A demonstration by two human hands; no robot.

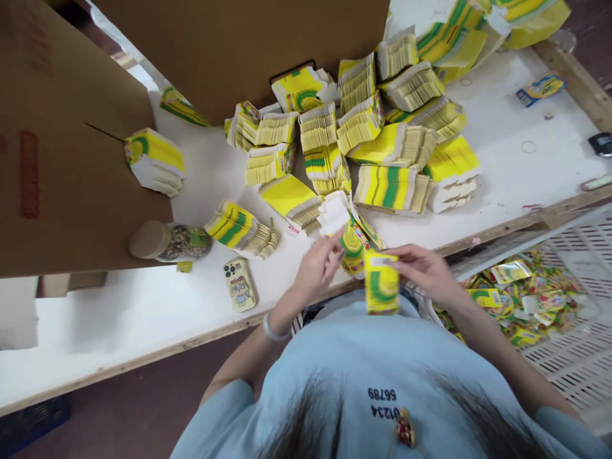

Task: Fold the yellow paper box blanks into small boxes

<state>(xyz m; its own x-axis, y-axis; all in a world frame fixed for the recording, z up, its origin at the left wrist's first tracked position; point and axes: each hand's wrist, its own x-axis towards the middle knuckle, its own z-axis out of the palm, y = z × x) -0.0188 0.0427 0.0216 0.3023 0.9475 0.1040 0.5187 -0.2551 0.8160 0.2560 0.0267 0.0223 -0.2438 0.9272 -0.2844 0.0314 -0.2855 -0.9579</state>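
My right hand pinches the top edge of a small yellow and green carton, which hangs upright close to my shirt at the table's front edge. Its thumb and fingers are closed on the carton's upper right corner. To its left, my left hand is over the table with the index finger stretched out and the other fingers partly bent, apparently holding nothing. Its fingertips are at some loose flat cartons with a green swirl print; whether they touch is unclear. Bundles of flattened yellow cartons lie just beyond both hands.
Large brown cardboard boxes stand at the back and left. A phone, a jar and another carton bundle lie left on the white table. Below right, a white basket holds many filled cartons. A blue-yellow pack lies far right.
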